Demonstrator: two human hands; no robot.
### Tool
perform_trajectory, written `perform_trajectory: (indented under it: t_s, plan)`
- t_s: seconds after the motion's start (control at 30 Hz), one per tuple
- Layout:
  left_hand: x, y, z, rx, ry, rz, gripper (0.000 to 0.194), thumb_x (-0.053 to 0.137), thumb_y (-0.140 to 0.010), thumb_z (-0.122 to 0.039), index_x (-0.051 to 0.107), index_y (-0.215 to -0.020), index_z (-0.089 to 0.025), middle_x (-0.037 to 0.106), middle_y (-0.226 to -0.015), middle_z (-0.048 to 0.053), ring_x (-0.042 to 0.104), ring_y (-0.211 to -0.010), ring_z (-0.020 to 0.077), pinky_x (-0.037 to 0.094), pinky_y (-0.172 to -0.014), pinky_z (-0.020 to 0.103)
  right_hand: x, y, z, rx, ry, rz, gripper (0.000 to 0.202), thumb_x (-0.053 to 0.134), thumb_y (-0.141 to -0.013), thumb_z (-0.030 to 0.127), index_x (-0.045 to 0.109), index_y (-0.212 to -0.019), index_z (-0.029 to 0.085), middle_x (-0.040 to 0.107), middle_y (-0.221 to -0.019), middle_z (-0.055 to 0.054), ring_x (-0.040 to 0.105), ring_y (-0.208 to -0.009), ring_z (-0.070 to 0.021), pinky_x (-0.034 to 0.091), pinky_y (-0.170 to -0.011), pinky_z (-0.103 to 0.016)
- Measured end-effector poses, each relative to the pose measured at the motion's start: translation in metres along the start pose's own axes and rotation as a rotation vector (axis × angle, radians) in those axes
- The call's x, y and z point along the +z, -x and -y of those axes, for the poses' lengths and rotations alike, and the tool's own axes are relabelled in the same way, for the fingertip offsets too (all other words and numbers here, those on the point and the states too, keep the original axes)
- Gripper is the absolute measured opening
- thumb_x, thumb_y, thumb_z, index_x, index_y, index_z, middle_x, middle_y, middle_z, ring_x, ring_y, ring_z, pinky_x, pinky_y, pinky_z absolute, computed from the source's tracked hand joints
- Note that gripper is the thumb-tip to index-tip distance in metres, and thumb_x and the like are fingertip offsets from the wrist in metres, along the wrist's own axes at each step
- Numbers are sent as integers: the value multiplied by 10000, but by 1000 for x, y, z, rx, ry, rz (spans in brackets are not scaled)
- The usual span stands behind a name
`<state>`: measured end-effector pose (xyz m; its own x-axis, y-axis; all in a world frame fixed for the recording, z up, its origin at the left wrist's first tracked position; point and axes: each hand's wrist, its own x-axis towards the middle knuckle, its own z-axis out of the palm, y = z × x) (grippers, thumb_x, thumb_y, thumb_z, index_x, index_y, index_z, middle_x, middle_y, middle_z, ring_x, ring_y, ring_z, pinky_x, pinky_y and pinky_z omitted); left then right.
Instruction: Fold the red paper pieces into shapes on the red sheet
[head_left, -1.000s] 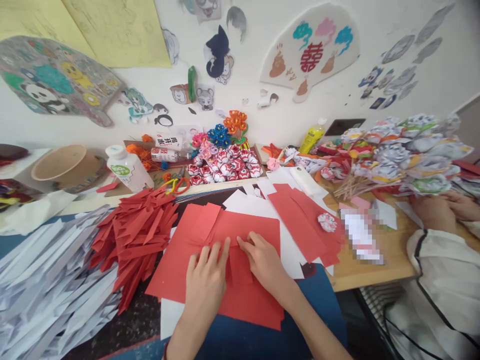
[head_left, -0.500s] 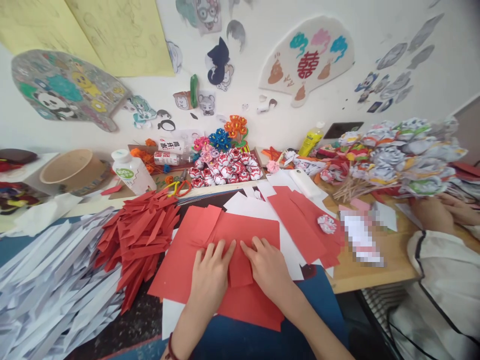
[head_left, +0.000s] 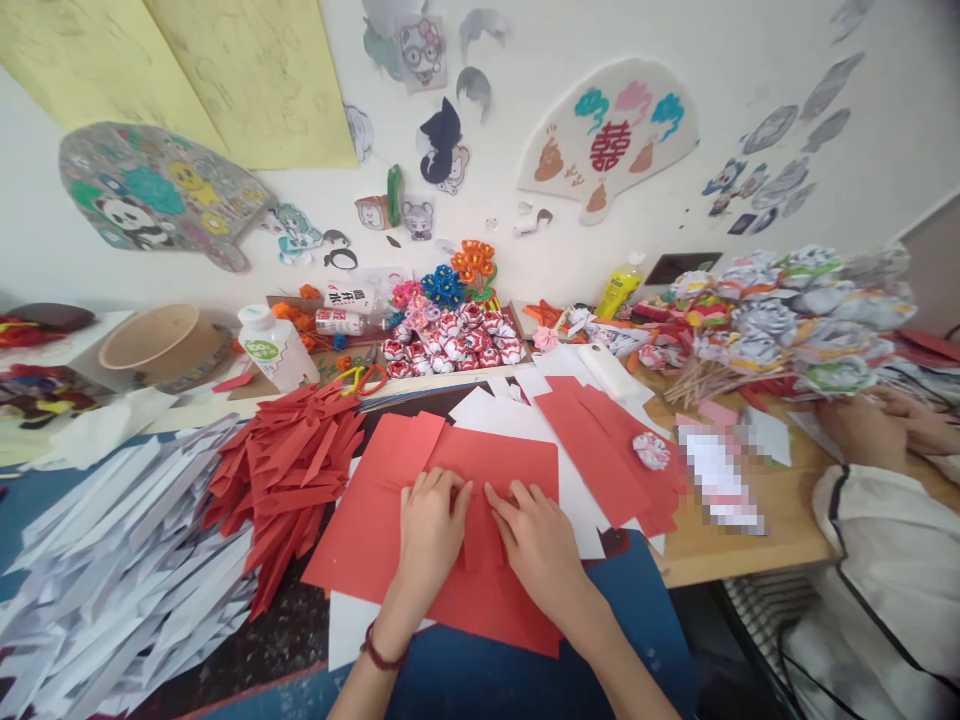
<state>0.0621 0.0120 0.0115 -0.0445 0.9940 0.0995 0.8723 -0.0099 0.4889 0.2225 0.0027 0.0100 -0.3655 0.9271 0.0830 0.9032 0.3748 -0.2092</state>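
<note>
A small red paper piece [head_left: 482, 540] lies on larger red sheets [head_left: 360, 520] between my two hands. My left hand [head_left: 433, 525] has its fingers curled together at the piece's upper left edge, pinching it. Across from it, my right hand [head_left: 536, 535] rests with fingers spread, the index fingertip on the piece's upper right side. White sheets [head_left: 349, 630] stick out from beneath the red ones. To the left are a heap of folded red strips [head_left: 289, 470] and a bigger heap of folded white strips [head_left: 142, 560].
Red-and-white paper flowers [head_left: 457, 340], scissors [head_left: 364, 380] and a white bottle [head_left: 277, 348] stand behind the sheets. At the right, another person's hands [head_left: 870, 430] are beside a bunch of paper flowers [head_left: 795, 310]. More red paper [head_left: 600, 450] carries a small flower [head_left: 651, 451].
My left hand's fingers have drawn together at the small red piece, which looks narrower now. My right hand has shifted slightly to the right. The whole view has moved a little.
</note>
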Motion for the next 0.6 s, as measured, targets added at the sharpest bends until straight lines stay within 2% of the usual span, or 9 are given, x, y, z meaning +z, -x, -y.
perform_trajectory:
  t_s: [0.1,0.2,0.3,0.4,0.47,0.6]
  plan:
    - [-1,-1,4,-9,66,14,242,474,-928,-279,595,-733,-202,663,-811,18,584,-824,206,325,-723,320,-7,4,-12,15,-175,27,319,440,-982,244,660,-1210,281,597,-898,-61,573,-833,-210,459,-695,-309]
    - [-7,-1,8,26,141,32,236,511,-915,-296,603,-719,-202,669,-802,14,584,-810,198,329,-722,311,-18,2,-26,72,-413,71,284,461,-980,309,740,-1011,259,600,-856,-50,591,-797,-186,455,-688,-284]
    - [-14,-2,5,102,170,80,250,534,-909,-329,623,-708,-209,673,-782,5,575,-791,189,328,-720,310,-24,-6,-30,97,-713,74,279,543,-938,386,710,-1077,212,647,-873,-49,600,-759,-168,455,-675,-264]
    - [-21,-4,-3,155,183,111,282,515,-918,-345,640,-700,-219,675,-773,1,571,-767,179,330,-716,313,-23,-15,-27,31,-909,106,264,623,-876,421,719,-917,178,665,-799,-28,580,-703,-152,423,-621,-243]
    - [-26,-3,-5,155,225,90,289,494,-927,-361,650,-727,-221,682,-803,10,580,-789,181,352,-734,317,-20,-19,-24,36,-989,105,292,631,-864,426,690,-757,161,635,-687,-9,552,-629,-136,392,-575,-236]
    - [-31,5,7,102,314,-40,265,463,-932,-394,664,-970,-225,688,-988,51,595,-933,209,408,-857,353,-13,-15,-25,228,-1170,29,387,624,-857,473,619,-639,153,528,-487,22,496,-457,-114,368,-491,-234]
